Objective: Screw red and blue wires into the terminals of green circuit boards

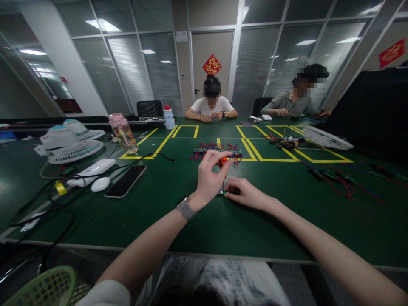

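My left hand (209,176) is raised over the green table (191,221), its fingers pinched on a small red-orange part (223,161). My right hand (244,192) rests on the table just right of it, fingers closed on a small dark piece (223,192) that I cannot make out. A pile of small boards with red and blue wires (216,151) lies just beyond both hands. A watch sits on my left wrist.
A black phone (126,180), white mouse (100,184), white box, two desk fans (72,146) and a pink-capped bottle (123,134) stand at the left. Loose wired parts (334,178) lie to the right. Two people sit at the far side. A green basket (44,289) is below left.
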`<state>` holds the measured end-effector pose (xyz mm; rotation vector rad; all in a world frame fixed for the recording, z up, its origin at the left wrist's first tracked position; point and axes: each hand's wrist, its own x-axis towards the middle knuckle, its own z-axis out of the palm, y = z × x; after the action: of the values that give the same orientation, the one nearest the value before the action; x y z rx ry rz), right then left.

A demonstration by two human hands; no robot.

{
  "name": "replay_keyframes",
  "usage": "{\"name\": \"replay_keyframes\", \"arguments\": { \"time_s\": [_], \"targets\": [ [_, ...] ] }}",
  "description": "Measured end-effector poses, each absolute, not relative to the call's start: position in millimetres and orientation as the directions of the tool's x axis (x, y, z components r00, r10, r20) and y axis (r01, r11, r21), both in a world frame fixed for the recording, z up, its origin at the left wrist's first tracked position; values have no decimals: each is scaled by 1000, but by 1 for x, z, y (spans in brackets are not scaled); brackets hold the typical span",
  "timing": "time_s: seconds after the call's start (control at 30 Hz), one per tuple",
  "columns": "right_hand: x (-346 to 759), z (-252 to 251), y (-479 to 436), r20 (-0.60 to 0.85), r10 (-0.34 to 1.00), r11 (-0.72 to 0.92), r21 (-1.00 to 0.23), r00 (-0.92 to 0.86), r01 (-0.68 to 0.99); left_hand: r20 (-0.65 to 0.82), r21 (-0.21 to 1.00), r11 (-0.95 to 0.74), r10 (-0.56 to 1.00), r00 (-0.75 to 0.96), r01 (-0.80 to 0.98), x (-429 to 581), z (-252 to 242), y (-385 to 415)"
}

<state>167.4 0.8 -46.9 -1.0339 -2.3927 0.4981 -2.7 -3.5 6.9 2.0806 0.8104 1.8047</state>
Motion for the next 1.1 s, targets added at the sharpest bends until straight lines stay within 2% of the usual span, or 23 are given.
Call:
{"name": "replay_keyframes", "arguments": {
  "time_s": [0.3,0.5,0.73,0.97,1.1],
  "targets": [
    [168,-48,1,285,752,643,-511,-594,570,780,605,-785,618,104,131,-2,2,0],
    [167,-47,1,284,756,640,-509,-590,575,827,533,-806,561,45,259,-3,7,-4],
    [166,-46,0,280,761,632,-524,-585,571,803,572,-805,589,89,158,-3,2,0],
    [167,-47,1,277,764,632,-504,-583,588,836,521,-798,549,8,303,-3,7,-3],
    [167,-47,1,277,761,634,-510,-586,582,813,556,-803,580,62,214,-3,5,-1]
  ]
}}
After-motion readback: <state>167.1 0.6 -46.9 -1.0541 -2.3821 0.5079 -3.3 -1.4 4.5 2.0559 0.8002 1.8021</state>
